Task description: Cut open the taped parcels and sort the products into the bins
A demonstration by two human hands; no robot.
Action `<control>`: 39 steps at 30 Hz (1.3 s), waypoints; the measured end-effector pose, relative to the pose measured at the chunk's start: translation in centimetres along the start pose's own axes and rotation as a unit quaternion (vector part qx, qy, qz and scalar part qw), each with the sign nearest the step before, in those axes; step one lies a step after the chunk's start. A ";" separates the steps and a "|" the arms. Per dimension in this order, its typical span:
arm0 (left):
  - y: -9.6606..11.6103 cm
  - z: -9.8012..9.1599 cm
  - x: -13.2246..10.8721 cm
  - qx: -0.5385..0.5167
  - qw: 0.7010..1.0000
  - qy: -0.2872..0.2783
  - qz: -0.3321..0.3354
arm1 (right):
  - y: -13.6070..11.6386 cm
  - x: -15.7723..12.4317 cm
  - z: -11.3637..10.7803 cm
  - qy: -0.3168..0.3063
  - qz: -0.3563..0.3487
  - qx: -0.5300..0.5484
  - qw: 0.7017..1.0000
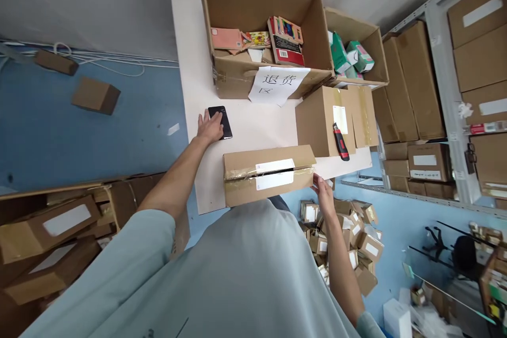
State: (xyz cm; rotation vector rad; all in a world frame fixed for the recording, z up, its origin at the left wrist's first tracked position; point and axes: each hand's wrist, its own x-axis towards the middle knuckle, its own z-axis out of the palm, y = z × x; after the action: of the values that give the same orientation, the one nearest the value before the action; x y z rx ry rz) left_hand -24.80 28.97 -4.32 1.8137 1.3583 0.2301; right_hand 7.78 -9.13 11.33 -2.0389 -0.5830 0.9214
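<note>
Rests the spread left hand (211,128) on the phone (226,127) beyond the carton (241,187), long from left to right, and holds the nearer right hand (324,194), grip impossible to tell, by the carton's right end.

The white table (253,127) carries a large open carton (233,79) along its far side, with a smaller open carton (379,55) beside it. Two taped boxes (317,121) stand nearer. A long box (273,154) lies at the near edge; a phone (227,128) lies flat toward the left.
</note>
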 end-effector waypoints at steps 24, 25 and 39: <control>13.5 1.7 -29.7 -0.211 0.947 0.201 -0.137 | -5.3 8.4 -0.9 -0.032 -0.247 -0.240 0.938; 13.8 2.1 -29.6 -0.235 0.937 0.216 -0.145 | -5.8 9.0 -0.9 -0.046 -0.282 -0.258 0.923; 17.8 3.0 -30.7 -0.405 0.844 0.237 -0.259 | -13.0 18.6 0.7 -0.380 -0.435 -0.408 0.707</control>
State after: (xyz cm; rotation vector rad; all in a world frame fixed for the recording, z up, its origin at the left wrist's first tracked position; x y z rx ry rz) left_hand -22.62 -0.06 16.19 0.6633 1.6789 0.8532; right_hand 17.89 10.98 14.20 -1.5332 -2.5224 0.9109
